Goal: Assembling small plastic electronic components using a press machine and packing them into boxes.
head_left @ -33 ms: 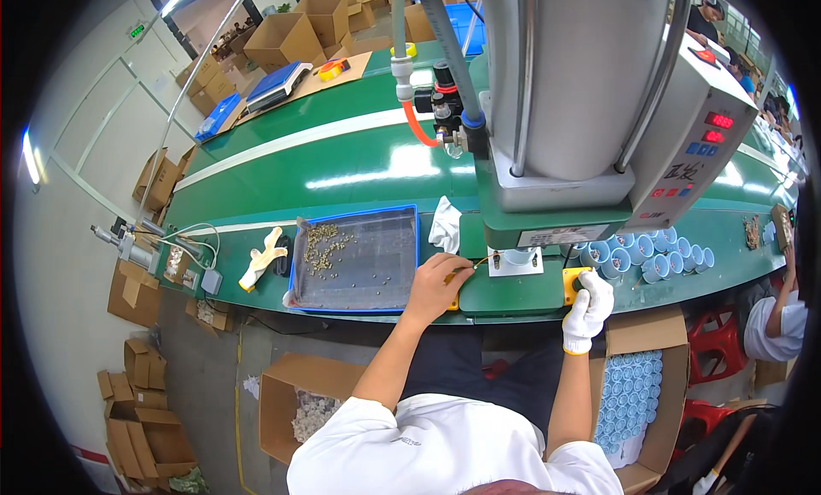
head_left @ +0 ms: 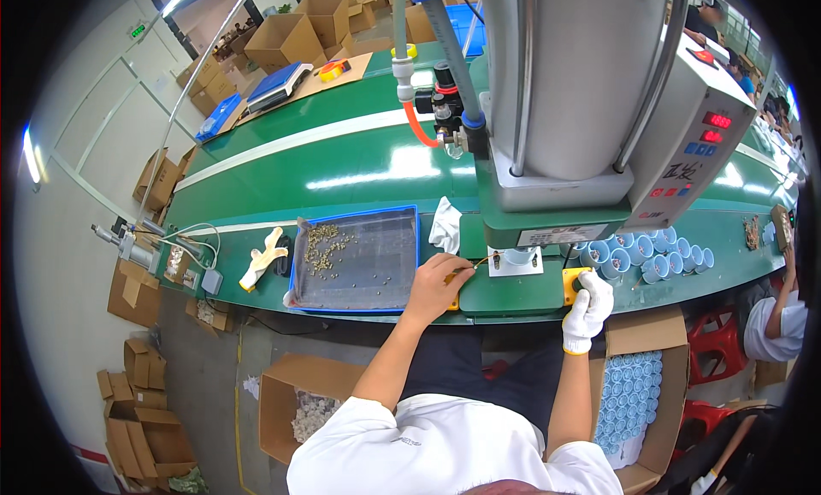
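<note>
My bare left hand [head_left: 434,283] is closed, with a thin orange-brown stick-like piece [head_left: 484,260] reaching from its fingertips toward the press. Partly under that hand is a yellow switch box [head_left: 454,304]. My right hand [head_left: 587,305], in a white knitted glove, has its fingers curled at another yellow switch box [head_left: 570,287], touching it. Between my hands, a light-blue cup [head_left: 518,256] sits on the metal base plate [head_left: 516,271] beneath the press [head_left: 564,85]. The press head hides the cup's upper part.
A blue-rimmed tray [head_left: 359,300] of small brass-coloured parts lies left, beside a loose glove [head_left: 261,260]. A white cloth [head_left: 445,226] is behind my left hand. Several blue cups [head_left: 657,268] stand right; a carton [head_left: 650,328] below holds more. Another carton [head_left: 282,409] stands lower left.
</note>
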A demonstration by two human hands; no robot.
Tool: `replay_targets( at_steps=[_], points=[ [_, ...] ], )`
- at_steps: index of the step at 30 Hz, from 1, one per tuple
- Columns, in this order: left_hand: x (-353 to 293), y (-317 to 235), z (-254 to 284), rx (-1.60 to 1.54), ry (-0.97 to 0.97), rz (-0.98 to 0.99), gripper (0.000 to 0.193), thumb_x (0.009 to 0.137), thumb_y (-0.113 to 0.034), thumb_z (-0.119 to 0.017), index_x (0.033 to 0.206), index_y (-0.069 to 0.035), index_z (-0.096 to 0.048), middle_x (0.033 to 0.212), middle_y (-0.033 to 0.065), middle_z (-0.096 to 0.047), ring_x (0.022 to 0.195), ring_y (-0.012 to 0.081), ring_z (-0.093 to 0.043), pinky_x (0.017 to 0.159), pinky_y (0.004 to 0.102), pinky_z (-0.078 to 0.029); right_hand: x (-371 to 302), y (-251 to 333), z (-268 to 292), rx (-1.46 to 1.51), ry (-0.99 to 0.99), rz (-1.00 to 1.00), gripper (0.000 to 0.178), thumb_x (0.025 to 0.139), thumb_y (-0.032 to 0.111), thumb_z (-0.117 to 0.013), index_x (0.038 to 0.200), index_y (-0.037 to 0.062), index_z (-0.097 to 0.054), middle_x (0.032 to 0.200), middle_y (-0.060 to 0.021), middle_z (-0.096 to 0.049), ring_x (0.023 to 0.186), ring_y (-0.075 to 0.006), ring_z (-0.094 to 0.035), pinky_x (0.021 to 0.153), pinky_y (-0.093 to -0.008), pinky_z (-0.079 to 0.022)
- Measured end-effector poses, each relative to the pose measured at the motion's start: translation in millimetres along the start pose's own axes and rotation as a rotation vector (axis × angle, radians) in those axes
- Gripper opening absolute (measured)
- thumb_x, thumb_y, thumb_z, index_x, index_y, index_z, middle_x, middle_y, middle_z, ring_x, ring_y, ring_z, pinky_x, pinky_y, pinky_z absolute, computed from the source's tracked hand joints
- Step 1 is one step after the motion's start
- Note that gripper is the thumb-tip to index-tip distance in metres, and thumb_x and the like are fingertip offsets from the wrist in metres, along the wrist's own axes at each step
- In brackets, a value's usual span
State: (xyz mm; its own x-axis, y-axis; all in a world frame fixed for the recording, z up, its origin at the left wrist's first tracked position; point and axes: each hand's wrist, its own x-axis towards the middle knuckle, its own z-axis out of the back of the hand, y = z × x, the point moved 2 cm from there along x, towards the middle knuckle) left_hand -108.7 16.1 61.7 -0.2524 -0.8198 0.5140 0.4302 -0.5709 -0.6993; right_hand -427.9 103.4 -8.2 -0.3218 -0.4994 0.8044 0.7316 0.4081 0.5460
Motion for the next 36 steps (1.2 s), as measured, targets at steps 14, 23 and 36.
replay_targets(
  at_steps=[14,23,36],
  points=[
    [107.3,-47.9,-4.6,-0.199,0.148,-0.024,0.029,0.088,-0.012,-0.090,0.114,-0.001,-0.081,0.092,0.0150,-0.080,0.079,0.0262,-0.076,0.075,0.0376,-0.060,9.1,-4.4,-3.5,-0.005,-0.036,-0.029,0.022,0.096,0.002,-0.068,0.115,0.0039,-0.078,0.113,-0.0140,-0.077,0.105,-0.0347,-0.073,0.098,-0.0451,-0.056],
    [123.1,-45.5,-35.4,0.052,0.422,-0.062,0.057,0.083,-0.032,-0.090,0.130,-0.007,-0.074,0.124,0.0240,-0.076,0.116,0.0450,-0.072,0.101,0.0504,-0.059,-4.9,-9.0,7.5,0.060,-0.053,-0.061,0.022,0.105,0.014,-0.063,0.116,0.0018,-0.077,0.113,-0.0157,-0.077,0.106,-0.0347,-0.073,0.101,-0.0460,-0.056],
    [129.7,-56.2,-11.8,-0.107,0.507,-0.032,0.044,0.088,-0.027,-0.089,0.124,-0.006,-0.078,0.116,0.0187,-0.079,0.102,0.0347,-0.076,0.091,0.0451,-0.060,-1.0,-12.1,5.8,0.051,0.001,-0.035,0.028,0.110,0.021,-0.062,0.121,-0.0011,-0.075,0.120,-0.0165,-0.075,0.112,-0.0319,-0.072,0.105,-0.0450,-0.055]
  ],
)
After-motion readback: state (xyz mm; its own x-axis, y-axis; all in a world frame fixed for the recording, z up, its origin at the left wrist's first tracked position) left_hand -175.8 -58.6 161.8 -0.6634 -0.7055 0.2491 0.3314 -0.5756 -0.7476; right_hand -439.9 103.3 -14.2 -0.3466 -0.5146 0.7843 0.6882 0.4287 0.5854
